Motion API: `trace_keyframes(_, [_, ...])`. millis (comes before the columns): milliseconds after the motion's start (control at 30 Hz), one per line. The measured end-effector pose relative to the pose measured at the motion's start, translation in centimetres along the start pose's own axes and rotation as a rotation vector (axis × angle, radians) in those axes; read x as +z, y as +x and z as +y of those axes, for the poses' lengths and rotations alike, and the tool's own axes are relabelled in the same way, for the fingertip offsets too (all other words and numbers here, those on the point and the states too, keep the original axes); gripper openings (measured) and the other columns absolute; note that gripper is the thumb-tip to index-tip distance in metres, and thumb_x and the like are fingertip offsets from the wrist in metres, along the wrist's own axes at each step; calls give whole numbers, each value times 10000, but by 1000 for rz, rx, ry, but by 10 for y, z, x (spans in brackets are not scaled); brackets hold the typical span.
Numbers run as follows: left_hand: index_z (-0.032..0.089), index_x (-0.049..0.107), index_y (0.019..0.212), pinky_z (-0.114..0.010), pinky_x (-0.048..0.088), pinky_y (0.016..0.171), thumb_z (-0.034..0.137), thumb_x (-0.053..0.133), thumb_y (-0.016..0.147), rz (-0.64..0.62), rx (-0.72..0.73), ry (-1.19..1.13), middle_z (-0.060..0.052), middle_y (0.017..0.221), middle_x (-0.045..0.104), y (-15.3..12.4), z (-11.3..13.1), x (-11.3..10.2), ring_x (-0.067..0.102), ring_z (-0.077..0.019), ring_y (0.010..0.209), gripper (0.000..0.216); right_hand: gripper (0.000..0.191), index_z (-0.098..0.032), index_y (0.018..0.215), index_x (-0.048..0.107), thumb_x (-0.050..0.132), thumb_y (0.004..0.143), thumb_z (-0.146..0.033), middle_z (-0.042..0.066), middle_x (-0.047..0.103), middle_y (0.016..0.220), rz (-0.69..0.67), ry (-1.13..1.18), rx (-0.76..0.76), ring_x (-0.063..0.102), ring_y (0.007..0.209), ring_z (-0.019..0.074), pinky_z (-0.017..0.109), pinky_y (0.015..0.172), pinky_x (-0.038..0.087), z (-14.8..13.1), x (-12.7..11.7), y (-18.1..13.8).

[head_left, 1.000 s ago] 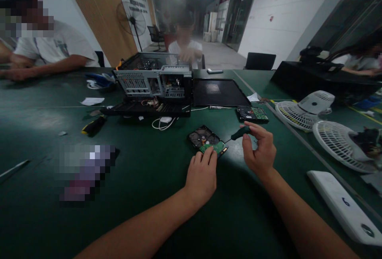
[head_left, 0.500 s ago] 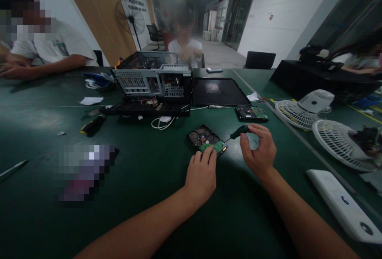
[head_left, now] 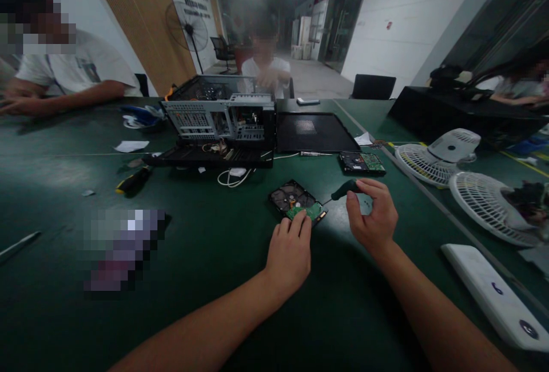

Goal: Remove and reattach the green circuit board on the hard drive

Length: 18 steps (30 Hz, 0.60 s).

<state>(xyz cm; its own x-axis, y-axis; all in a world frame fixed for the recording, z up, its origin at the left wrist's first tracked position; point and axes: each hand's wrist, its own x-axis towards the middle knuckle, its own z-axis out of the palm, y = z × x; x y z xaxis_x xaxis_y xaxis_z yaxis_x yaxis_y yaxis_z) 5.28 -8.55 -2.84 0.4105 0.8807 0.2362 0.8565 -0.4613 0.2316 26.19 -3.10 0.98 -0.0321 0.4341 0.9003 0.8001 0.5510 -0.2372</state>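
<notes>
A hard drive (head_left: 288, 196) lies on the green table with its green circuit board facing up. My left hand (head_left: 290, 249) has its fingers on the near edge of the drive and holds it against the table; the fingertips partly cover the board. Pinched between thumb and fingers of my right hand (head_left: 374, 212) is a dark-handled screwdriver (head_left: 344, 189). Its shaft slants down to the left, and the tip meets the right corner of the circuit board. Whether it sits in a screw is too small to tell.
Behind stands an opened computer case (head_left: 218, 120), with a black side panel (head_left: 317, 132) to its right. A second hard drive (head_left: 362, 163) lies near the panel. White fan parts (head_left: 493, 206) and a white casing (head_left: 493, 295) are at right. A yellow-black screwdriver (head_left: 132, 180) rests left.
Almost nothing differs. The screwdriver and both hands keep their places at the hard drive, with only a very slight shift of the right hand.
</notes>
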Motion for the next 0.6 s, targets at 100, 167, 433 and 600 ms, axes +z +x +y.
trace_keyframes(100, [157,476,1481,-456,499,951,123,573,855,5,-2,2,-114,1569,465,0,0,0,526,-309,1194,634,335,-231,1196,574,703,889,-196,124,711,1247,-13,25,12,715,1106,269,468,901,598,-2,1,0])
trace_keyframes(167, [163,477,1482,-459,498,956,122,566,857,4,-4,0,-110,1567,469,0,0,0,526,-308,1193,632,354,-232,1219,557,694,895,-195,121,714,1263,-19,32,28,719,1108,265,460,893,603,-3,1,-1])
trace_keyframes(433, [171,456,1500,-469,499,953,125,555,854,-10,-6,-11,-118,1565,470,0,0,0,525,-312,1190,655,340,-239,1205,584,702,887,-212,101,680,1144,-13,-4,23,694,1027,259,475,875,597,-1,-1,-1])
trace_keyframes(600, [154,458,1491,-462,494,955,131,543,870,-7,-1,14,-121,1569,462,0,0,0,524,-310,1193,627,346,-250,1219,569,688,896,-213,100,678,1168,-34,20,35,686,1041,258,460,859,607,-2,-1,1])
